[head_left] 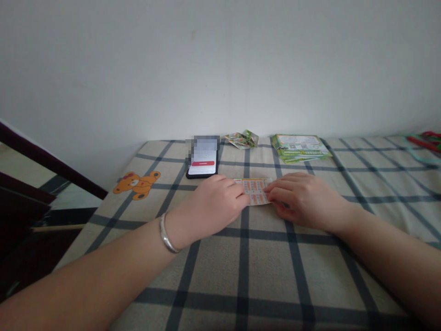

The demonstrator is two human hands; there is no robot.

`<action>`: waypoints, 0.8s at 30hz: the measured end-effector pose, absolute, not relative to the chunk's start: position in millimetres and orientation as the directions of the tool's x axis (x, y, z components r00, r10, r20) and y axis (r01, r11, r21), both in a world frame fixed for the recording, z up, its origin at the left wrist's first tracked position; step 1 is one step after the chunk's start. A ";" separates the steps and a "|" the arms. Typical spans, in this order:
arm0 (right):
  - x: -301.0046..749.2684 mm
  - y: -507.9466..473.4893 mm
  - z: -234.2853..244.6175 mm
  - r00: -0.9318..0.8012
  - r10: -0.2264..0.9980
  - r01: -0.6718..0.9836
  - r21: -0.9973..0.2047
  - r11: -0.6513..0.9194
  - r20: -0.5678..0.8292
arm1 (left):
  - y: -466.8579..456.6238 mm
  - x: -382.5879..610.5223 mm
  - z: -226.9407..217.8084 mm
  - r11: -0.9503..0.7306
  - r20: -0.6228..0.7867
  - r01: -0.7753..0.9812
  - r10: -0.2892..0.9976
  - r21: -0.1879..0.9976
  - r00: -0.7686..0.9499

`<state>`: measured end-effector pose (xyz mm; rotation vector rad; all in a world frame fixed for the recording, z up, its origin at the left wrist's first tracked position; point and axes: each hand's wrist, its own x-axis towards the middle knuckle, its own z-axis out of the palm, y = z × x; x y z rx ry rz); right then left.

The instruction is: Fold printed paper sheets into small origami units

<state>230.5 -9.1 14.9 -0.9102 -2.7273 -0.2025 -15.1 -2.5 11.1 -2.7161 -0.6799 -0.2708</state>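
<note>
A small printed card (255, 191) with rows of orange and dark print lies on the checked tablecloth, between my two hands. My left hand (220, 202), below a silver bangle (166, 235), closes on the card's left end and hides it. At the opposite end, the bent fingers of my right hand (305, 200) grip the right edge, thumb tucked beneath the palm. The middle of the card stays visible and looks roughly flat. Just beyond my left hand is a phone (202, 158) with a lit screen showing a red bar.
Crumpled green and brown paper or wrapper (243, 139) sits near the wall (220, 69). To its right is a stack of green printed sheets (301, 147). A bear figure (137, 185) marks the cloth at left. Red items (427, 140) lie at the far right edge.
</note>
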 end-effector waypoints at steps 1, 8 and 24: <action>228.5 -10.7 15.1 -0.766 0.585 0.626 0.099 0.774 0.268 | -2.8 -14.8 10.5 -0.830 0.266 0.492 0.427 -0.263 0.864; 223.6 -8.8 9.6 -0.746 0.594 0.639 0.072 0.766 0.302 | -1.8 -16.5 9.7 -0.810 0.281 0.517 0.446 -0.278 0.850; 233.4 0.2 9.6 -0.812 0.500 0.454 -0.213 0.865 0.302 | 6.6 -23.0 5.4 -0.832 0.304 0.481 0.398 -0.278 0.865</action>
